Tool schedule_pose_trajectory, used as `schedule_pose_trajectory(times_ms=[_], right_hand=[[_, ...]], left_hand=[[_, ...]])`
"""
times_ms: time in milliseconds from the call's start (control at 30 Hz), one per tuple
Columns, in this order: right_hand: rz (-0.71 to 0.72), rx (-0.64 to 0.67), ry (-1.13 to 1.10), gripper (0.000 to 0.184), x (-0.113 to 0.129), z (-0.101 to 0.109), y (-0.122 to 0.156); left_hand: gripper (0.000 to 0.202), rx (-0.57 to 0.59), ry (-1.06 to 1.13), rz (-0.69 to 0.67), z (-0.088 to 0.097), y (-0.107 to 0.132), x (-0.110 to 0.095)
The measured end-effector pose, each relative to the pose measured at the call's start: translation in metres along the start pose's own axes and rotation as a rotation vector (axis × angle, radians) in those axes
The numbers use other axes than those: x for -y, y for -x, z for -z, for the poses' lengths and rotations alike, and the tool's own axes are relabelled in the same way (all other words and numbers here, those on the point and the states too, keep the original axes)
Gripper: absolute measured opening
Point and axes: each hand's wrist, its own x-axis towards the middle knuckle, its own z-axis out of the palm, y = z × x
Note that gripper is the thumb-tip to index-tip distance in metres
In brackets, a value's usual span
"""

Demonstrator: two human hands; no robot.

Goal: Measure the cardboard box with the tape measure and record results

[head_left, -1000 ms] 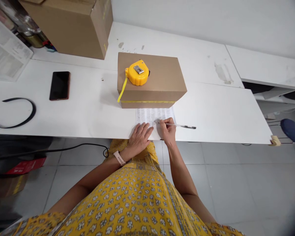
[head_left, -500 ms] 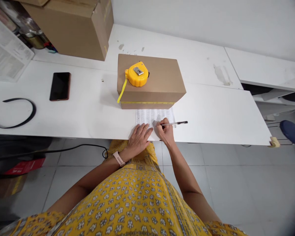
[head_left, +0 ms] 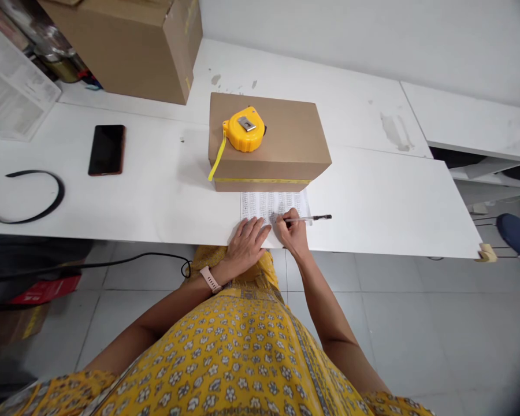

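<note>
My right hand (head_left: 293, 232) is closed around a pen (head_left: 314, 218), whose dark cap end points right; its tip is at a sheet of paper (head_left: 260, 203) covered in rows of print or writing. My left hand (head_left: 246, 242) lies flat with fingers stretched over the paper's lower left corner and the table edge. Just behind the paper stands a closed cardboard box (head_left: 286, 130), hiding the sheet's far part. On its top rests a yellow tape measure (head_left: 245, 132) with a metal clip and a yellow strap. A yellow strip runs along the box's front.
A phone (head_left: 107, 150) and a black headband-like loop (head_left: 59, 196) lie on the white table (head_left: 164, 202) at left. Behind them are a larger cardboard box (head_left: 130, 52) and a papered panel (head_left: 13, 86). A blue stool (head_left: 517, 235) stands beyond the right end.
The view has shifted slightly, moving the box and table a little in the picture. Both hands keep nearly the same places, the pen still at the paper.
</note>
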Motion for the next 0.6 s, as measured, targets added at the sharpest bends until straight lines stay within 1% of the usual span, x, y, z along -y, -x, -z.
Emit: schedule_pose_trajectory(times_ms=[600], right_hand=[[-0.071,0.022,-0.032,0.019,0.0021,0.0024,0.0014]], left_hand=[[0.057,0.002,-0.002,-0.001,0.0,0.0002,-0.0002]])
